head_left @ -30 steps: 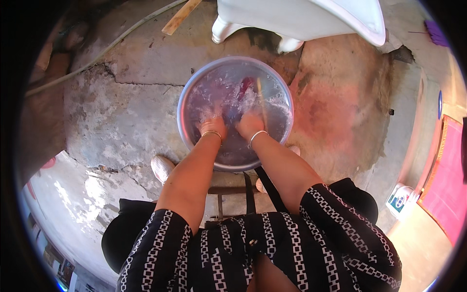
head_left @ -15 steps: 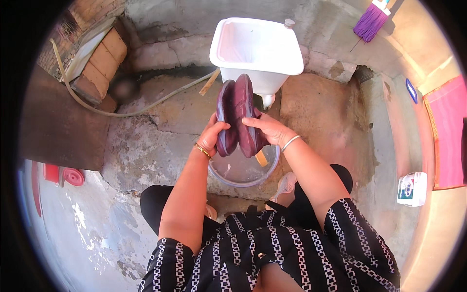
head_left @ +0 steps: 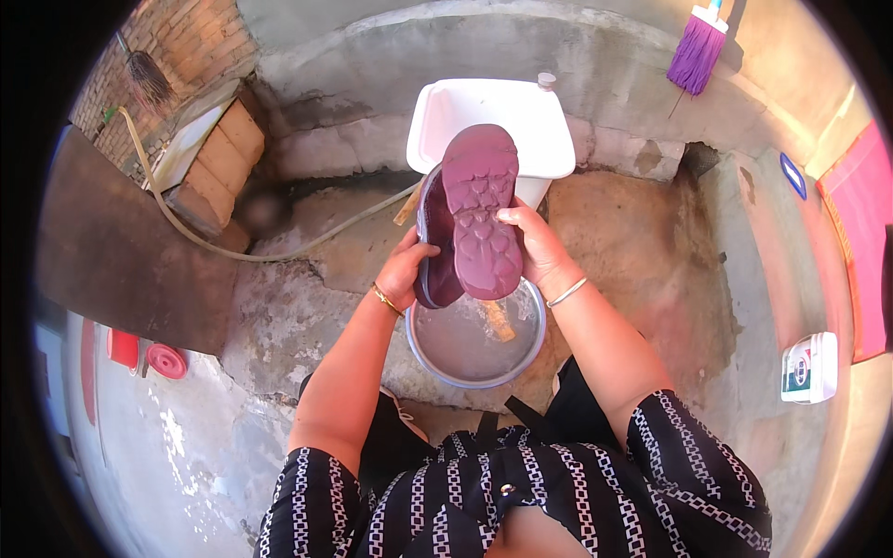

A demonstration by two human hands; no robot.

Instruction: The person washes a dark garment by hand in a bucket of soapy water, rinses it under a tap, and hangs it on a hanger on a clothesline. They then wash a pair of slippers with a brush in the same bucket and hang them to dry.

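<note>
Dark maroon shoes are held up side by side over a round basin (head_left: pixel 476 382). My left hand (head_left: pixel 406 270) is closed on the left shoe (head_left: pixel 433 246), whose thumb side shows a greyish edge. In my right hand (head_left: pixel 538 244) is the right shoe (head_left: pixel 483 209), its ridged sole turned up toward me and overlapping part of the other shoe. Cloudy liquid fills the basin, and a yellowish wooden piece (head_left: pixel 499 323) lies in it, partly behind the shoes.
A white sink (head_left: pixel 549 135) stands beyond the shoes. A pale hose (head_left: pixel 279 258) curves across the floor at the left. Purple broom bristles (head_left: pixel 698 56) hang at the far right; a white tub (head_left: pixel 809 367) sits at the right. Red containers (head_left: pixel 166 362) are at the left.
My right hand has turned its shoe so the sole now faces me. The shoes uncover more of the basin, and the view has shifted.
</note>
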